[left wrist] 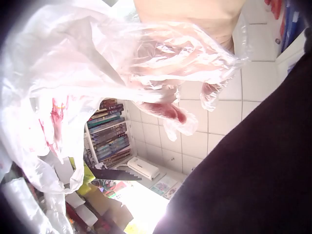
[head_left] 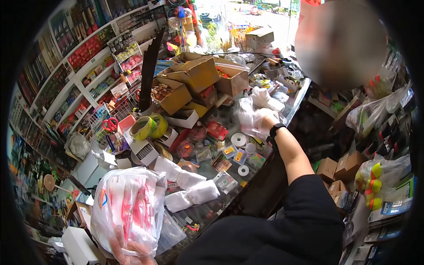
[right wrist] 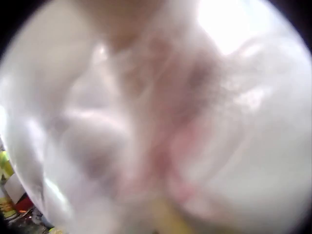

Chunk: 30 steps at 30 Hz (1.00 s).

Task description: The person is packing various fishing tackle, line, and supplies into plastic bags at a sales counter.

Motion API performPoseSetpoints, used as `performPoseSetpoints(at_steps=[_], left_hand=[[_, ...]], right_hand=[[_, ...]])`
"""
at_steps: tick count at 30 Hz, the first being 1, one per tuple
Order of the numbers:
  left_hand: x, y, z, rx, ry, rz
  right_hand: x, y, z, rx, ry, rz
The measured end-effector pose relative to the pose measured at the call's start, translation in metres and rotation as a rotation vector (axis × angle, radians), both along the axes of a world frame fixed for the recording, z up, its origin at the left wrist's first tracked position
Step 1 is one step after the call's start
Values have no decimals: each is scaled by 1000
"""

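Observation:
At the lower left of the head view, a white plastic bag (head_left: 128, 207) with red-and-white packets showing through stands above my left hand (head_left: 128, 249). Clear thin plastic covers the left hand (left wrist: 170, 73) in the left wrist view, with its fingers bent at the edge of the white bag (left wrist: 48, 87). My right hand (head_left: 266, 120), below a black wristband (head_left: 277, 129), is reached out over the counter's far right part, against clear crumpled plastic (head_left: 247, 117). Blurred whitish plastic (right wrist: 253, 126) fills the right wrist view, so the right fingers cannot be made out.
Open cardboard boxes (head_left: 194, 75) stand at the back of the cluttered counter. Rolls of yellow tape (head_left: 150, 127), white wrapped bundles (head_left: 192, 196) and small packets lie nearer. Shelves (head_left: 84, 57) line the left; brown boxes (head_left: 327, 169) sit at the right.

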<state>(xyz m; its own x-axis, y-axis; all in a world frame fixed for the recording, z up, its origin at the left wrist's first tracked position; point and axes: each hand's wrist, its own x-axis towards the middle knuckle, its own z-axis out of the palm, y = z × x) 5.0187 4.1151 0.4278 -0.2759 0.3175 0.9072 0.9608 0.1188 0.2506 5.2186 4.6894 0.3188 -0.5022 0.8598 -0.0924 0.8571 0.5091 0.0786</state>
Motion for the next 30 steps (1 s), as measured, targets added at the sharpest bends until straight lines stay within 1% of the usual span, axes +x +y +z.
performPoseSetpoints(at_steps=[1,2,3,4,5,6,7,8,10,11,12,13,14,15,16,17,18,19,20,21,23,24,25,26,27,28,29,30], left_hand=[[0,-3,-3,-7,-40,56],[3,-2,-2,1,-44,68],[6,-1,2,31,-142,60],[8,1,4,64,-239,49],[5,2,2,71,-242,56],[0,4,-1,132,-219,-83],[-3,6,-3,193,-195,-222],[2,9,1,196,-200,-219],[15,12,10,280,-938,-259],[7,1,7,287,-942,-253],[-8,-20,0,46,-870,-254],[-15,-32,-4,-191,-791,-252],[-8,-31,5,-138,-701,-139],[-4,-35,22,-129,-708,-127],[0,-41,42,-142,-176,187],[1,-43,44,52,112,267],[2,-45,47,262,388,409],[-3,-44,33,676,412,313],[3,-36,32,721,410,275],[11,-25,29,580,281,124],[20,7,24,86,-240,-249],[17,32,28,-102,-500,-399],[11,58,28,-208,-717,-548],[4,80,21,-261,-861,-650],[-2,99,12,-285,-944,-709],[-5,115,5,-295,-957,-711],[-3,128,1,-273,-917,-640],[-4,137,-4,-259,-877,-573]], right_hand=[[-3,0,5,-70,-113,22],[-7,-4,12,-72,-54,-22],[-9,0,11,-67,-58,-12],[-7,9,5,51,26,10],[-7,12,7,168,110,31],[-12,18,9,290,211,-3],[-8,24,15,285,171,10],[-5,16,33,342,147,85],[3,3,60,356,203,141],[9,-6,73,313,282,123],[7,-29,101,249,216,112],[9,-44,115,231,130,160],[12,-60,130,213,48,212],[16,-75,135,226,130,284],[20,-90,140,237,205,358],[19,-110,144,103,523,277],[17,-117,138,41,608,286],[11,-127,136,-160,674,249],[2,-146,142,-350,736,189],[-6,-161,142,-461,773,256],[-17,-187,138,-684,833,389],[-23,-199,131,-634,869,511],[-29,-211,124,-578,904,634],[-36,-222,117,-518,938,753],[-44,-234,119,-78,808,949],[-47,-242,133,-78,602,962],[-51,-259,156,-400,713,951],[-46,-256,157,-375,727,856]])
